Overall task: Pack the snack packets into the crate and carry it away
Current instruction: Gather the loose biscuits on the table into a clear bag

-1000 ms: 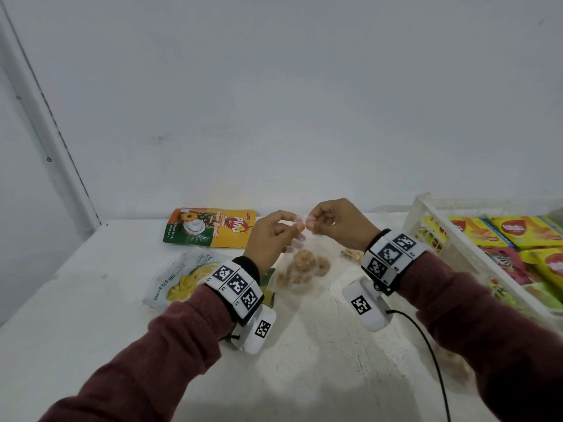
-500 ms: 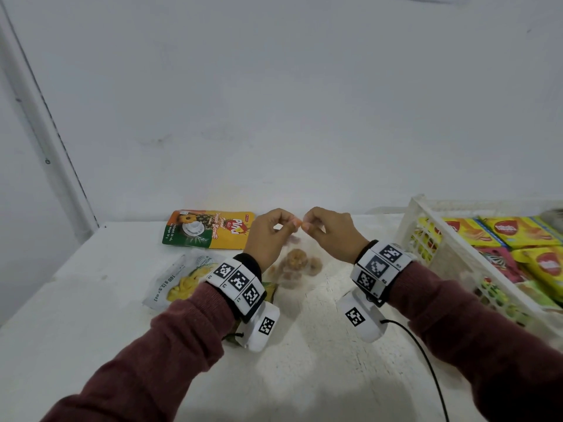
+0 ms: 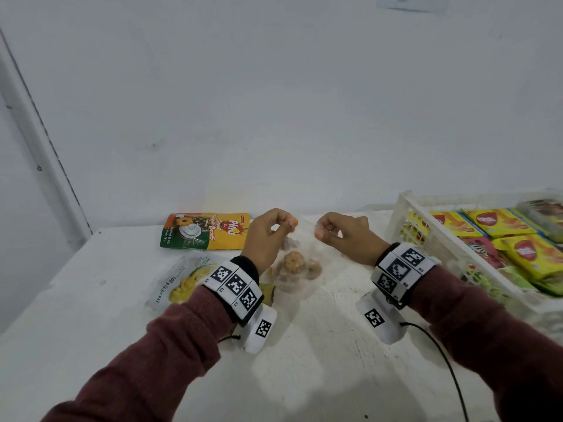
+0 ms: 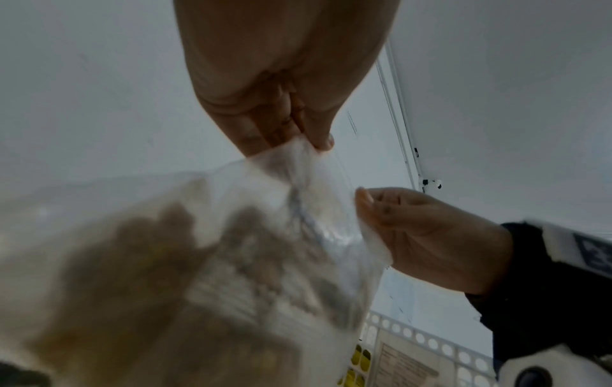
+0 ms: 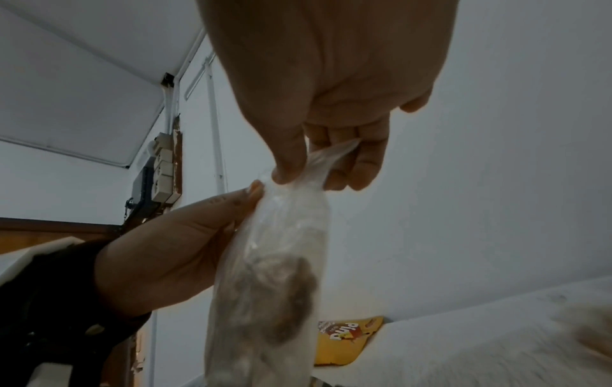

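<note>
A clear plastic bag of brown round snacks (image 3: 297, 263) hangs above the white table (image 3: 320, 376) between both hands. My left hand (image 3: 274, 229) pinches the bag's top left corner; my right hand (image 3: 338, 233) pinches its top right. In the left wrist view the left fingertips (image 4: 318, 141) hold the bag (image 4: 265, 235) and the right hand (image 4: 414, 230) grips its other edge. The right wrist view shows the same bag (image 5: 278, 261) pinched by the right hand's fingertips (image 5: 291, 172). A white crate (image 3: 426, 239) at the right holds several yellow and red packets (image 3: 524, 254).
A yellow and green pineapple-biscuit packet (image 3: 207, 231) lies at the back of the table by the wall. A clear packet with yellow snacks (image 3: 182, 281) lies left of my left wrist. A black cable (image 3: 441, 357) runs from the right wrist camera.
Both hands have moved apart, stretching the bag's top between them. The bag hangs a little lower over the table, and the crate looks closer in view.
</note>
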Tool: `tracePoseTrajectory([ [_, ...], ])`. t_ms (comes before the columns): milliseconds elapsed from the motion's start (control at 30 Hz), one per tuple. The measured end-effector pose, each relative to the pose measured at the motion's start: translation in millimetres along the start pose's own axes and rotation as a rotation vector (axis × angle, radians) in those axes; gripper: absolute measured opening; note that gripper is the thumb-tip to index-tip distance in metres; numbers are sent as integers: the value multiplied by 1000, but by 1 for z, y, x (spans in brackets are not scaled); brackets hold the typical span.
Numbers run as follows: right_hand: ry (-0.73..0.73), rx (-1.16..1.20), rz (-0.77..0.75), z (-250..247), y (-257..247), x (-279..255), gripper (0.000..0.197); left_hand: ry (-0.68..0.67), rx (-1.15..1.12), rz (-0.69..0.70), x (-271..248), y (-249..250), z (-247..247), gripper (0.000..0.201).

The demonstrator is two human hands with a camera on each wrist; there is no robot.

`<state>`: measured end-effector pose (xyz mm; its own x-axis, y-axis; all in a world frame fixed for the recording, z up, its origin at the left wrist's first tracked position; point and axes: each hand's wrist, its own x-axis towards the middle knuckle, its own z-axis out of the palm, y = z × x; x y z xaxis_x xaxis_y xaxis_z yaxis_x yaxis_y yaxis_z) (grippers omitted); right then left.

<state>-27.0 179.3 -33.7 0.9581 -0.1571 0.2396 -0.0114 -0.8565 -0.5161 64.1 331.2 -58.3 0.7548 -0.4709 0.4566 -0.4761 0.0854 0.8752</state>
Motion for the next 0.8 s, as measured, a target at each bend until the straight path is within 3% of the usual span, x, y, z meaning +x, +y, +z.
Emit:
tracePoseTrajectory([
  [300, 95, -215, 82, 7, -2, -30, 14, -54, -65, -32, -16, 3, 7, 21],
  [467, 113, -59, 116, 0, 3, -57, 9, -68, -77, -26, -25, 3, 16, 22],
  [600, 222, -32, 96, 1, 11, -71, 10, -119, -113, -52, -32, 9, 24, 22],
  [700, 295, -75, 113, 5, 11, -78, 30, -144, -118, -50, -36, 13, 32, 22],
  [800, 306, 2, 181, 3, 24, -84, 15, -150, -92, -29, -37, 15, 41, 23],
])
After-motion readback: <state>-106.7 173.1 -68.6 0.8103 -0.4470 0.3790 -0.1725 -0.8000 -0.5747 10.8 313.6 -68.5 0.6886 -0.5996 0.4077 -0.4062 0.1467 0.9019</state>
